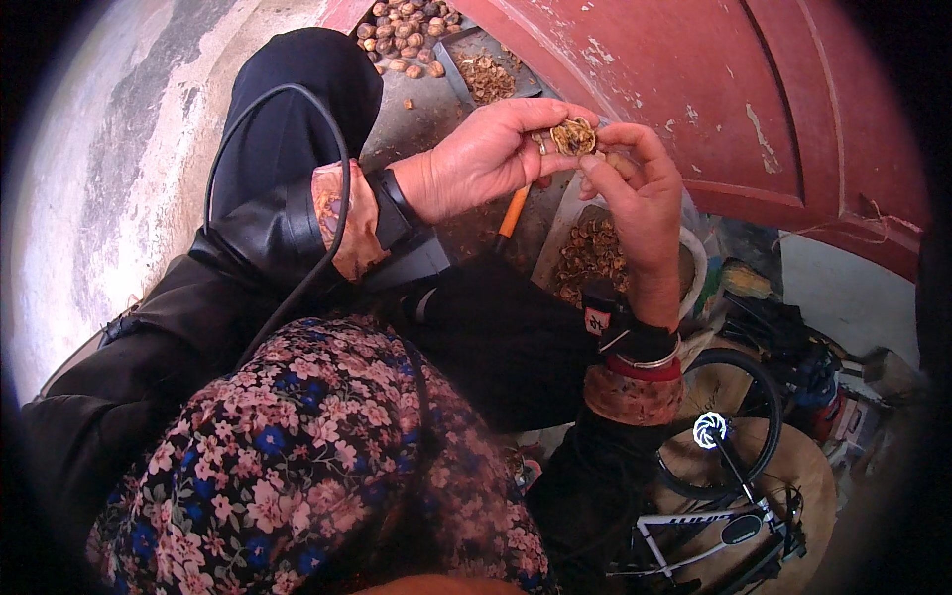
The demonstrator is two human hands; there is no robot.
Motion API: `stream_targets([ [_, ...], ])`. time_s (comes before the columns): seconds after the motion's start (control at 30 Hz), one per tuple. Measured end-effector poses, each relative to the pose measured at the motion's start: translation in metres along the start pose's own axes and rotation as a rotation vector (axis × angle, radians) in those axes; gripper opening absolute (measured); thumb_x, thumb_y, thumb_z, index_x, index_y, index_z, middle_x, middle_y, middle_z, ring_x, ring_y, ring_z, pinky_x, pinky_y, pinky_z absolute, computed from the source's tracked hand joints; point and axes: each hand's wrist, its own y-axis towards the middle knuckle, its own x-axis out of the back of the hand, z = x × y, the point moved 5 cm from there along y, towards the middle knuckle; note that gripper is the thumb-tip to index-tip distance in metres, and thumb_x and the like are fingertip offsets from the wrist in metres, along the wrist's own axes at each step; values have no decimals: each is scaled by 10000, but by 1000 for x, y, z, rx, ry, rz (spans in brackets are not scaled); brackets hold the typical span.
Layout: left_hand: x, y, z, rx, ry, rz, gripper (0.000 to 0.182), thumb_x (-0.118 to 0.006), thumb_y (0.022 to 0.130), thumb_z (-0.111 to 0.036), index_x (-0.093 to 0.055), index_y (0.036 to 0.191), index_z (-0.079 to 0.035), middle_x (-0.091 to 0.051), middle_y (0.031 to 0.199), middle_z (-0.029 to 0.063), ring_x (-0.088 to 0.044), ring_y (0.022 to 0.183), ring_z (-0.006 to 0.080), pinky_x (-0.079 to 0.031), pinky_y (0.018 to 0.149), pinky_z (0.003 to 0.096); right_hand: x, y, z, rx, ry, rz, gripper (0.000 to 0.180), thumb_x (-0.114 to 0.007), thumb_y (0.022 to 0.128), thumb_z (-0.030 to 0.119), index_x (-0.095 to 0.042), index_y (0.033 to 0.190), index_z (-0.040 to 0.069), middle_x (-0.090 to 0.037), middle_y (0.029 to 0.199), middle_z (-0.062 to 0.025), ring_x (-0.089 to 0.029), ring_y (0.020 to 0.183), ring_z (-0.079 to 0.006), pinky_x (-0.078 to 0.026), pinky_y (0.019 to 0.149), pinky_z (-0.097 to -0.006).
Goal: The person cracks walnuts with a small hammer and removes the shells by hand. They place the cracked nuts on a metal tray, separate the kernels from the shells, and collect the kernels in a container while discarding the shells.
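My left hand point(476, 156) holds a cracked walnut point(574, 138) between thumb and fingers, its broken inside facing up. Another small pale piece lies at its fingers, partly covered. From the other side, my right hand point(643, 197) pinches the walnut's edge with thumb and forefinger. Just under the hands, an orange tool handle point(513, 212) slants over the floor; its upper end is hidden. A pale container point(554, 242) below my right hand has many brown walnut pieces point(591, 253) in it, partly covered by my wrist.
Whole walnuts point(405, 33) lie heaped on the floor at the top, beside a metal tray point(454, 71) of brown fragments. A peeling red wooden panel point(714, 97) rises close beyond my hands. A bicycle point(721, 454) is at lower right. A black cable point(335, 123) loops over my left arm.
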Motion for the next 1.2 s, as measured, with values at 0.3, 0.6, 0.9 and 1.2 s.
stream_targets([
  [0.3,1,-3,0,-58,89,-47,216,-505,901,-126,-541,1039,36,-570,1039,119,-565,986,185,-469,906,317,-5,0,3,14,90,25,232,-576,785,-29,-529,1008,17,-533,898,-14,-564,752,-71,-455,579,-194],
  [0.6,3,-3,-3,-72,298,-103,151,-541,878,-90,-576,974,21,-607,964,103,-605,891,163,-510,821,272,-4,2,3,27,90,6,229,-582,783,-43,-547,1003,7,-551,824,-18,-576,691,-86,-465,571,-200],
  [0.9,-3,-6,-6,-125,402,-158,162,-533,878,-78,-586,991,25,-612,961,106,-606,872,158,-515,789,268,-5,0,5,29,-1,-38,218,-586,779,-40,-546,991,-7,-577,813,-36,-568,654,-81,-464,562,-196],
  [1.2,4,2,-9,-171,326,-103,242,-490,908,-132,-544,1077,32,-584,997,113,-580,957,183,-507,833,284,5,3,1,-31,41,-63,218,-587,782,-32,-543,994,-15,-586,860,-60,-554,635,-93,-463,561,-213],
])
